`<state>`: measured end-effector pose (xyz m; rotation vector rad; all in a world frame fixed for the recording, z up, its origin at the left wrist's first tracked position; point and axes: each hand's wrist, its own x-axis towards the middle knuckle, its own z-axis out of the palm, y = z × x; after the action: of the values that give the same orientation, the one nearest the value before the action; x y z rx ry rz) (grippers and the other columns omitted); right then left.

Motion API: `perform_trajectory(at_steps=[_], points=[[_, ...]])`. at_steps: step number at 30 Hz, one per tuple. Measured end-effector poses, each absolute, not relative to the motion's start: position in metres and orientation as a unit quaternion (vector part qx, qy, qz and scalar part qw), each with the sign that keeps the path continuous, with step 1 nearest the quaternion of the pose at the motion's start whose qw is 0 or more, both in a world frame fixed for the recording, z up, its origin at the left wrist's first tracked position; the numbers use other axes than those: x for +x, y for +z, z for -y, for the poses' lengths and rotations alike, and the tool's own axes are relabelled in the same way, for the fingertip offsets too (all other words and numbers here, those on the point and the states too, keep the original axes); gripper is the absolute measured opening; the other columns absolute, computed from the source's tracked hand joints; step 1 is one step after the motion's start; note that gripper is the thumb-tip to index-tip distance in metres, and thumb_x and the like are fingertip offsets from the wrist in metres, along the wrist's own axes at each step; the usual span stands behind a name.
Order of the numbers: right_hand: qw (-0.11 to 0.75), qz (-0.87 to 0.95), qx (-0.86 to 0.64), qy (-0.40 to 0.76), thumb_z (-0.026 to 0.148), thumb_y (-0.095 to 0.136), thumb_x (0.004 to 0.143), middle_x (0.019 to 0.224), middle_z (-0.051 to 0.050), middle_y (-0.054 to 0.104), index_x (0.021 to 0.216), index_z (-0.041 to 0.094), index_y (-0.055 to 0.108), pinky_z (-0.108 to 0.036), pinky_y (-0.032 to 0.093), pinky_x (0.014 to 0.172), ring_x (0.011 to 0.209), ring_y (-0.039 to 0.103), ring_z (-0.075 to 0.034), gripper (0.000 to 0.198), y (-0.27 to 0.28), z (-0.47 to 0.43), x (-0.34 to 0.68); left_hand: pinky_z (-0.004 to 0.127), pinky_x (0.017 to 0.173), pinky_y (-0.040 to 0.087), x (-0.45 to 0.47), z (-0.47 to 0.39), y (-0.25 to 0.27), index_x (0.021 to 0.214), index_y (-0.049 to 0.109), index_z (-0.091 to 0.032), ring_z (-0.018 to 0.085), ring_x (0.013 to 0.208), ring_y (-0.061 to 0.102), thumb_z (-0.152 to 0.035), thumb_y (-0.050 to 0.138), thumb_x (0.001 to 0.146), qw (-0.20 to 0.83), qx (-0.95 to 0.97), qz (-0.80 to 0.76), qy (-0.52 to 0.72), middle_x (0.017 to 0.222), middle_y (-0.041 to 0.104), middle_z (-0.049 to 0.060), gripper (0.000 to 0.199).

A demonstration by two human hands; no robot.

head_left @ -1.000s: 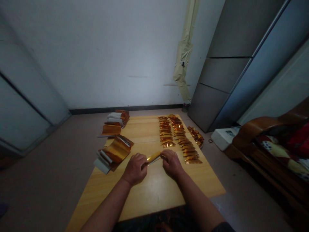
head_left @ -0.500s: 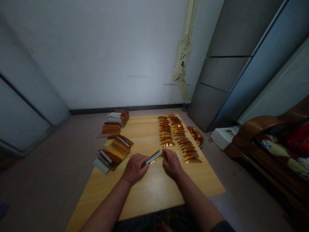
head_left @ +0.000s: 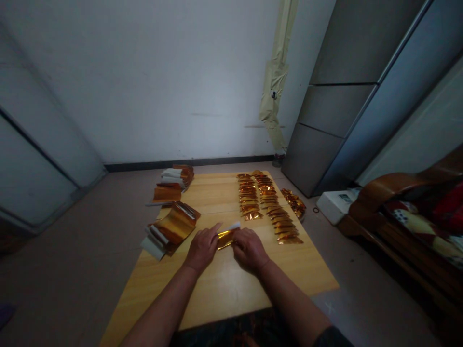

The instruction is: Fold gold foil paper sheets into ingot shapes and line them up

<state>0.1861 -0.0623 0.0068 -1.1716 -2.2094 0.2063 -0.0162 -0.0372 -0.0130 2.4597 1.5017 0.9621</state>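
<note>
Between my two hands is a folded sheet of gold foil paper (head_left: 226, 238), its shiny side showing and a pale edge at its far right. My left hand (head_left: 202, 248) is closed on its left end. My right hand (head_left: 250, 248) grips the right end, with fingers curled and partly hiding the paper. Left of my left hand lies a loose stack of gold foil sheets (head_left: 176, 224) with pale backs, some curled. Beyond my right hand, folded gold paper pieces (head_left: 280, 220) stand in overlapping rows.
The wooden table (head_left: 224, 299) carries more foil sheets (head_left: 167, 193) at its far left edge. Past its right edge sits a heap of folded gold pieces (head_left: 293, 202). A white box (head_left: 333, 206) stands by a wooden bench (head_left: 365, 212), near a grey refrigerator (head_left: 321, 130).
The paper has turned from showing its pale side to showing mostly gold. My right hand has moved slightly left and closer to my left hand.
</note>
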Motion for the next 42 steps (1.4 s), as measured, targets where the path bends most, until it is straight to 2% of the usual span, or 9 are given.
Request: perform_trajectory(at_steps=[5,11,15,18,22,27,29,34,42], points=[[0.250,0.841,-0.476,0.063,0.027,0.062,0.082,0.095,-0.004,0.065,0.087,0.022,0.064,-0.033,0.029,0.079,0.092,0.049,-0.021,0.007,0.009,0.061,0.178,0.027,0.070,0.046,-0.004,0.036,-0.004,0.132,0.053,-0.024,0.015,0.072,0.060,-0.020,0.047,0.086,0.127,0.735,-0.581,0.324,0.078,0.067,0.000,0.047],[0.255,0.851,-0.457,0.053,0.030,0.065,0.084,0.108,-0.005,0.063,0.103,0.023,0.064,-0.034,0.028,0.083,0.097,0.048,-0.021,0.020,0.009,0.060,0.179,0.023,0.055,0.039,0.003,0.035,0.006,0.128,0.055,-0.023,0.013,0.056,0.057,-0.020,0.049,0.082,0.212,0.673,-0.637,0.309,0.062,0.063,-0.005,0.046],[0.265,0.856,-0.442,0.039,0.029,0.064,0.087,0.103,-0.004,0.063,0.094,0.024,0.067,-0.034,0.028,0.084,0.097,0.048,-0.020,0.010,0.010,0.060,0.176,0.022,0.056,0.038,0.003,0.035,0.004,0.119,0.057,-0.023,0.013,0.056,0.057,-0.018,0.050,0.080,0.232,0.663,-0.643,0.305,0.061,0.062,-0.006,0.039],[0.260,0.854,-0.447,0.048,0.027,0.062,0.089,0.094,-0.003,0.064,0.087,0.024,0.068,-0.033,0.028,0.082,0.094,0.049,-0.019,0.007,0.009,0.059,0.174,0.022,0.058,0.039,-0.001,0.036,-0.002,0.108,0.060,-0.025,0.013,0.060,0.057,-0.021,0.051,0.081,0.223,0.679,-0.633,0.299,0.064,0.062,-0.006,0.029],[0.258,0.852,-0.451,0.070,0.027,0.062,0.090,0.096,-0.002,0.064,0.091,0.025,0.070,-0.031,0.029,0.079,0.093,0.050,-0.018,0.008,0.006,0.058,0.173,0.029,0.076,0.045,-0.008,0.039,-0.009,0.092,0.064,-0.024,0.017,0.085,0.059,-0.017,0.052,0.080,0.174,0.742,-0.566,0.314,0.086,0.065,0.000,0.018],[0.268,0.830,-0.483,0.083,0.030,0.062,0.089,0.090,-0.002,0.064,0.087,0.025,0.071,-0.030,0.029,0.076,0.089,0.052,-0.017,0.010,0.006,0.059,0.170,0.035,0.085,0.047,-0.014,0.042,-0.011,0.111,0.063,-0.025,0.021,0.100,0.054,-0.017,0.052,0.081,0.111,0.755,-0.540,0.356,0.107,0.057,0.006,0.033],[0.275,0.819,-0.495,0.095,0.029,0.063,0.088,0.088,-0.001,0.064,0.089,0.026,0.071,-0.030,0.029,0.076,0.087,0.052,-0.017,0.009,0.007,0.059,0.168,0.035,0.085,0.046,-0.014,0.043,-0.010,0.108,0.064,-0.024,0.021,0.099,0.053,-0.015,0.052,0.081,0.094,0.767,-0.528,0.351,0.106,0.056,0.007,0.031],[0.282,0.805,-0.511,0.104,0.027,0.060,0.088,0.086,-0.001,0.063,0.086,0.025,0.070,-0.030,0.029,0.076,0.086,0.052,-0.017,0.010,0.006,0.060,0.163,0.036,0.077,0.041,-0.014,0.044,-0.008,0.081,0.069,-0.023,0.021,0.088,0.051,-0.015,0.053,0.083,0.052,0.820,-0.492,0.289,0.089,0.061,0.006,0.018],[0.283,0.820,-0.489,0.089,0.018,0.060,0.084,0.088,-0.001,0.064,0.086,0.027,0.071,-0.031,0.029,0.077,0.087,0.051,-0.018,0.014,0.005,0.063,0.166,0.036,0.078,0.041,-0.015,0.042,-0.009,0.085,0.069,-0.023,0.021,0.089,0.050,-0.017,0.051,0.086,0.068,0.811,-0.501,0.293,0.090,0.062,0.005,0.018]])
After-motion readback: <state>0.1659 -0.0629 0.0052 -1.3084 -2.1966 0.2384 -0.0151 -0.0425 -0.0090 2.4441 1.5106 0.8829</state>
